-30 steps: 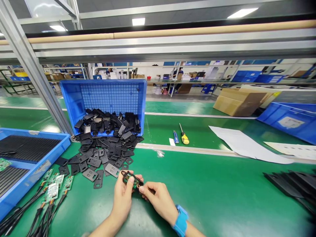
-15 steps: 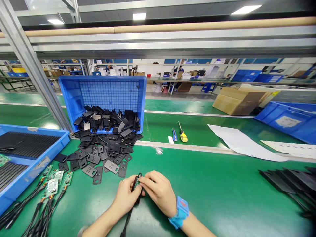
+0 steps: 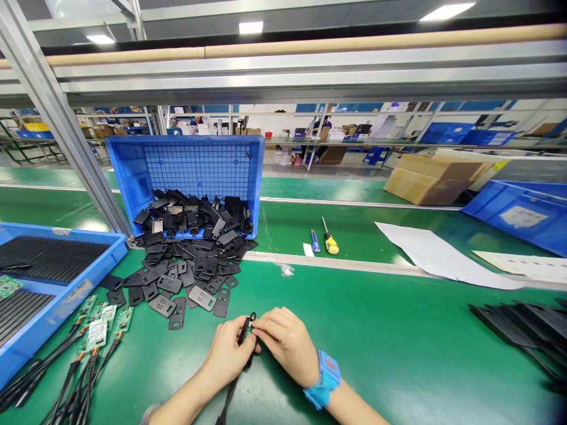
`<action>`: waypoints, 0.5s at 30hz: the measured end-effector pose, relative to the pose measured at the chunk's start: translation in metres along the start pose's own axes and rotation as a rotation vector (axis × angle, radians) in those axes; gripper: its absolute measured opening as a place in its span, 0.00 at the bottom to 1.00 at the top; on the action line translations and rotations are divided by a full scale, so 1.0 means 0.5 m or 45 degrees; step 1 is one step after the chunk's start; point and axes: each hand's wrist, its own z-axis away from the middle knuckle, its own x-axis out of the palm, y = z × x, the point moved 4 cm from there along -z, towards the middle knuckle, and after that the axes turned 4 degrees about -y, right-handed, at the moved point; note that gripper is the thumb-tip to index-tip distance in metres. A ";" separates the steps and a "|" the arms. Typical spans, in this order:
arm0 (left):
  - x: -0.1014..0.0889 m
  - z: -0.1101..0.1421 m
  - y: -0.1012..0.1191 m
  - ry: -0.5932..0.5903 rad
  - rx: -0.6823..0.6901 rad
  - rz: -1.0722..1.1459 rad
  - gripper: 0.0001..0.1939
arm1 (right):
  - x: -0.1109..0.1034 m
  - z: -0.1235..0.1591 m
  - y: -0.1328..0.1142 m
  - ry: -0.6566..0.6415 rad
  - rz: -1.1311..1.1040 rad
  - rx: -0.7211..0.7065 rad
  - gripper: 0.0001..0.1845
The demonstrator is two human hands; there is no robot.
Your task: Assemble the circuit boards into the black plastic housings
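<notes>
The person's left hand (image 3: 227, 352) is clamped on a small black case (image 3: 244, 329), thumb on the near side and fingers wrapped around the other. The case stands tilted up on edge at the fingertips, between the two hands and above the green table (image 3: 381, 348), with its looped end pointing away from the person. A strip of green circuit board (image 3: 248, 330) shows inside it. From the case's lower end a black cable (image 3: 230, 391) runs out beneath the left hand toward the person.

The right hand (image 3: 287, 345) comes in from the other side, its thumb and forefinger drawn together and touching the case near the looped end. Whether they pinch anything there cannot be told, as the fingers hide the spot. A blue wristband (image 3: 322, 379) circles the right wrist.

Just beyond the left hand lie flat black plates (image 3: 177, 313), spread in front of a blue bin (image 3: 260, 189) tipped on its side. Farther left, loose boards with cables (image 3: 97, 333) rest beside a blue tray (image 3: 116, 241).
</notes>
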 end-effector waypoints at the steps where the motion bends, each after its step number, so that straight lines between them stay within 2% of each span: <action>1: 0.000 0.000 0.000 -0.001 -0.005 -0.007 0.09 | 0.000 0.000 0.001 -0.005 -0.008 0.006 0.08; 5: 0.000 0.002 0.006 0.005 0.019 -0.073 0.09 | 0.003 0.000 0.006 -0.059 -0.004 0.031 0.09; 10: 0.003 0.004 0.006 -0.028 0.035 -0.095 0.09 | 0.015 0.003 -0.006 -0.179 0.192 -0.059 0.12; 13: 0.002 -0.002 -0.011 -0.045 -0.069 0.108 0.08 | 0.014 -0.009 0.008 -0.313 0.084 -0.020 0.11; 15: -0.003 -0.005 -0.026 -0.015 -0.200 0.330 0.13 | 0.004 -0.026 0.047 -0.419 0.051 0.106 0.08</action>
